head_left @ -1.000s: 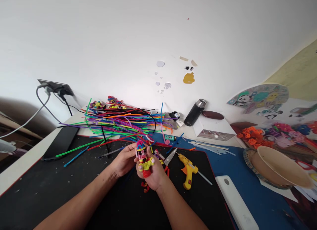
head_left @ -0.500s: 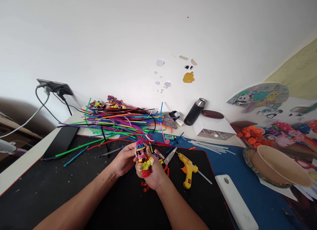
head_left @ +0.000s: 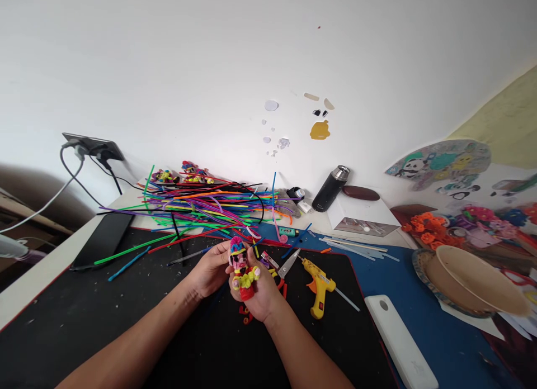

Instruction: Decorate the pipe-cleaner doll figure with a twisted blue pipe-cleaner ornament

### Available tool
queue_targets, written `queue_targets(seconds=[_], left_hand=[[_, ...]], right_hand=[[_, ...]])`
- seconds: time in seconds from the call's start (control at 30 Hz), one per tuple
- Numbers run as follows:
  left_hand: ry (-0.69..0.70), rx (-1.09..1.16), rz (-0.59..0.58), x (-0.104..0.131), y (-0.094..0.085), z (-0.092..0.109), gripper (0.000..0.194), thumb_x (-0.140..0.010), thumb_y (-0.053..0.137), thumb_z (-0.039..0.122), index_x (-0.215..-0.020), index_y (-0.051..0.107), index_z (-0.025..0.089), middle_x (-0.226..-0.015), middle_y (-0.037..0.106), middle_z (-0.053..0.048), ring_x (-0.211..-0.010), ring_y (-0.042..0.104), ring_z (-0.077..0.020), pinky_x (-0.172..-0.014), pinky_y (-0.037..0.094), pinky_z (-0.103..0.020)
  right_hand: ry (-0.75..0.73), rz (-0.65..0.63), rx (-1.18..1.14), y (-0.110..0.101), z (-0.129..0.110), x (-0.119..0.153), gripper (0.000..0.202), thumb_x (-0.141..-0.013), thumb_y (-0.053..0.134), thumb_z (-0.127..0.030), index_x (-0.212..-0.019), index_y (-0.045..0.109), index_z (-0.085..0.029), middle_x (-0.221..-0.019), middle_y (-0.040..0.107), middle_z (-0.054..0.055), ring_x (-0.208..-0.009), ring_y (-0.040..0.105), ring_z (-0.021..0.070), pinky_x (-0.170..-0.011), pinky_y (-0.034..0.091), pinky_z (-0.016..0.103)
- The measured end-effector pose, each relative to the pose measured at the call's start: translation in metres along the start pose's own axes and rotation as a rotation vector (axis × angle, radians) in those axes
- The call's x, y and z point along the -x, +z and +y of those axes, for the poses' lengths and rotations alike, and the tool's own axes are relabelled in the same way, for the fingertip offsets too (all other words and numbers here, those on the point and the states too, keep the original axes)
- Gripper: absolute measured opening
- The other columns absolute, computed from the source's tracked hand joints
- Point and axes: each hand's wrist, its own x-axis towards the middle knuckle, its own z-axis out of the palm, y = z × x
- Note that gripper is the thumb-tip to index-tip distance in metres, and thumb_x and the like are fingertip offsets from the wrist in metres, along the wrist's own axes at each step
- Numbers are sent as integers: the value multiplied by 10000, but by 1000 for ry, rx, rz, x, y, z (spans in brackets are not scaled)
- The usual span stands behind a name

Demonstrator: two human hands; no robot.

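A small pipe-cleaner doll (head_left: 245,279) with a pink face, blue and pink hair, yellow arms and a red lower body stands upright between my hands. My right hand (head_left: 265,299) is closed around its body from behind and from the right. My left hand (head_left: 212,270) pinches the doll at the side of its head, its fingertips partly hidden behind it. Just below lie small red and yellow pieces (head_left: 245,315) on the black mat. Scissors (head_left: 288,266) with red handles rest open right beside my right hand.
Right of the scissors lies a yellow glue gun (head_left: 321,291). A pile of coloured pipe cleaners (head_left: 201,204) spreads along the wall, with similar dolls (head_left: 195,171) behind it. A black flask (head_left: 330,189), white glue sticks (head_left: 356,248), a white power bank (head_left: 400,341) and a bowl (head_left: 478,283) stand rightward.
The doll and both hands stay almost where they were. The doll's lower body has turned or tilted very slightly in my grip.
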Motion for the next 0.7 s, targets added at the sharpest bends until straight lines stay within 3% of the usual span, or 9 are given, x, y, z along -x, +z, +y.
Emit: queue_targets(seconds=[0.4, 0.53, 0.6, 0.7], left_hand=[[1, 42, 16, -1, -3, -3, 370, -659, 1007, 372, -728, 749, 115, -432, 471, 66, -416, 338, -44, -507, 405, -178], [9, 56, 9, -2, -2, -1, 373, -664, 1005, 373, -799, 786, 103, -442, 485, 66, -420, 370, -45, -526, 434, -183], [21, 64, 9, -3, -3, 0, 347, -672, 999, 343, -821, 796, 104, -469, 526, 54, -428, 414, -54, -540, 457, -191], [55, 79, 21, -4, -5, 1, 278, -652, 992, 257, -798, 792, 130, -656, 695, -10, -545, 587, -103, -623, 528, -221]], right_hand=[[5, -76, 52, -3, 1, -2, 665, -768, 775, -813, -728, 700, -154, -558, 573, -1, -422, 402, 85, -416, 219, 213], [30, -76, 51, -4, 0, -3, 678, -785, 723, -850, -746, 690, -175, -523, 544, -19, -386, 342, 82, -417, 205, 220], [49, -67, 35, -4, 0, -4, 664, -784, 728, -844, -741, 668, -184, -529, 548, -24, -385, 330, 75, -419, 194, 218], [42, -73, 20, -3, 1, -3, 608, -781, 783, -780, -724, 631, -195, -523, 528, -40, -392, 331, 69, -422, 182, 214]])
